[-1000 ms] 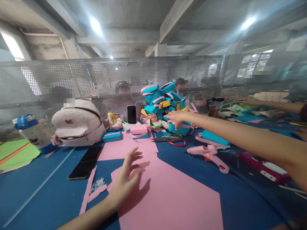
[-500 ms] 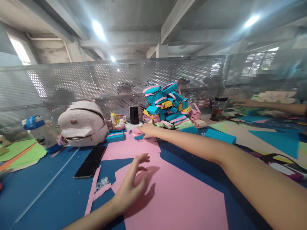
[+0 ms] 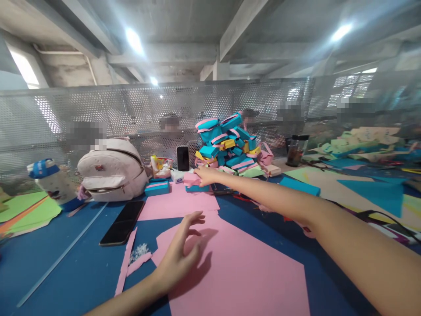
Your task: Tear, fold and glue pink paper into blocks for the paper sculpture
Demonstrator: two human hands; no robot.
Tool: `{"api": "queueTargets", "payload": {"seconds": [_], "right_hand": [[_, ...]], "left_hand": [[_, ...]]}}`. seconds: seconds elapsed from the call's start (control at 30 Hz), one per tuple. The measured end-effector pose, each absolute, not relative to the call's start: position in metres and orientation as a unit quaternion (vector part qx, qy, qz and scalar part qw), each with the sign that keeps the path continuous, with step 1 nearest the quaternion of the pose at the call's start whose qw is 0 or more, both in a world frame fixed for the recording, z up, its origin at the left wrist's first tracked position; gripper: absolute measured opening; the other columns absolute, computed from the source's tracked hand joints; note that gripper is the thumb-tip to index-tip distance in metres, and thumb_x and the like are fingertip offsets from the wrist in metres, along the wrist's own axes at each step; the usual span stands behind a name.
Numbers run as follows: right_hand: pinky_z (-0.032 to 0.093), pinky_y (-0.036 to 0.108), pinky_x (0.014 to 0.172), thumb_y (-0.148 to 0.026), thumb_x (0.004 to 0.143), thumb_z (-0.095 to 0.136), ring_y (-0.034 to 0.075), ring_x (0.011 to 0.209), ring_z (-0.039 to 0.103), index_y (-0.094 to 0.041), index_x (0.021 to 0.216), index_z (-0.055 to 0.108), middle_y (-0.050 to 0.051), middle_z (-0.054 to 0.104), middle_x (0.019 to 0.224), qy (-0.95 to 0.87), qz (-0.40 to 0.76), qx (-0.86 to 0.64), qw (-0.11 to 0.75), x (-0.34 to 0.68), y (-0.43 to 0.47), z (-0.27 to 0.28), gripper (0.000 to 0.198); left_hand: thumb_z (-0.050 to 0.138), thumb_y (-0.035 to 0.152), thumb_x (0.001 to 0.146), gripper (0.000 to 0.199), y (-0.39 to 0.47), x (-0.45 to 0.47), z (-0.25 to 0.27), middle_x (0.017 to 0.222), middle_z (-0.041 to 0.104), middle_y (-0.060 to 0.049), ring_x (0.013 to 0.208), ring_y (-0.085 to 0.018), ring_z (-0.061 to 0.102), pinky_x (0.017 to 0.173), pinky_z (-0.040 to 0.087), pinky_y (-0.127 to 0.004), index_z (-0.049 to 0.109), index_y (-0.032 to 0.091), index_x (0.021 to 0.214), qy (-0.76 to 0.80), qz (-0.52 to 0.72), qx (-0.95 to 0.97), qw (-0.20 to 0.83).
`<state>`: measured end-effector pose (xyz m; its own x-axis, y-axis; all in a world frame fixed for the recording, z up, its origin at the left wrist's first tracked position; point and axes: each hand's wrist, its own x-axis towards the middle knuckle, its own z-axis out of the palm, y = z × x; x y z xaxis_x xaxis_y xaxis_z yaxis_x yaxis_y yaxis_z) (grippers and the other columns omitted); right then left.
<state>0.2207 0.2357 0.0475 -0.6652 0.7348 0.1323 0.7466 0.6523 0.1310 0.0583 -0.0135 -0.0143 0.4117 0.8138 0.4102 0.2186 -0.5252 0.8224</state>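
Observation:
My right hand (image 3: 210,175) is stretched far across the table, its fingers closed on a small pink-and-blue paper box (image 3: 192,179) at the back edge of a pink strip of paper. The fingertips on the box's far side are partly hidden. Nearer to me, my left hand (image 3: 182,256) hovers over or rests lightly on a large pink paper sheet (image 3: 250,267). Its fingers are apart and loosely bent, with nothing in them. Just behind my right hand rises a pile of folded blue, pink and yellow paper boxes (image 3: 241,162).
A white backpack (image 3: 112,171), a bottle (image 3: 61,188) and a black phone (image 3: 122,223) are on the left. Another phone (image 3: 183,158) stands upright at the back. A dark-lidded drink cup (image 3: 296,151) and coloured paper sheets (image 3: 371,193) lie right. A perforated metal screen (image 3: 138,105) closes the back.
My right hand and the pink-and-blue box have shifted slightly right. Red bits now show beside my right forearm. Another person's arm at the far right has left the view. My left hand stays put.

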Motion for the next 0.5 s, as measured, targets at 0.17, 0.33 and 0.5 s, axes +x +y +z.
{"api": "queueTargets", "payload": {"seconds": [0.17, 0.33, 0.5], "right_hand": [[0.054, 0.043, 0.086, -0.034, 0.095, 0.059, 0.023, 0.103, 0.062, -0.017, 0.124, 0.057, 0.009, 0.059, 0.123, -0.917, -0.028, -0.393, 0.053, 0.234, 0.243, 0.073, 0.033], [0.053, 0.044, 0.087, -0.034, 0.095, 0.06, 0.024, 0.105, 0.061, -0.017, 0.125, 0.057, 0.009, 0.058, 0.126, -0.915, 0.005, -0.398, 0.065, 0.273, 0.249, 0.114, 0.035], [0.051, 0.036, 0.083, -0.02, 0.071, 0.076, 0.027, 0.097, 0.064, -0.017, 0.11, 0.066, 0.008, 0.067, 0.111, -0.894, 0.019, -0.447, 0.009, 0.332, 0.254, 0.134, 0.041]], "left_hand": [[0.042, 0.016, 0.097, 0.05, -0.012, 0.057, -0.015, 0.142, 0.041, -0.01, 0.129, -0.026, 0.042, 0.103, 0.042, -0.043, 0.033, 0.031, 0.145, 0.34, 0.424, 0.765, 0.347], [0.041, 0.017, 0.098, 0.049, -0.013, 0.058, -0.014, 0.142, 0.041, -0.01, 0.129, -0.026, 0.043, 0.103, 0.043, -0.043, 0.033, 0.031, 0.144, 0.338, 0.419, 0.769, 0.344], [0.041, 0.019, 0.099, 0.046, -0.012, 0.06, -0.012, 0.14, 0.042, -0.01, 0.129, -0.025, 0.042, 0.103, 0.044, -0.042, 0.034, 0.031, 0.143, 0.338, 0.42, 0.766, 0.35]]}}
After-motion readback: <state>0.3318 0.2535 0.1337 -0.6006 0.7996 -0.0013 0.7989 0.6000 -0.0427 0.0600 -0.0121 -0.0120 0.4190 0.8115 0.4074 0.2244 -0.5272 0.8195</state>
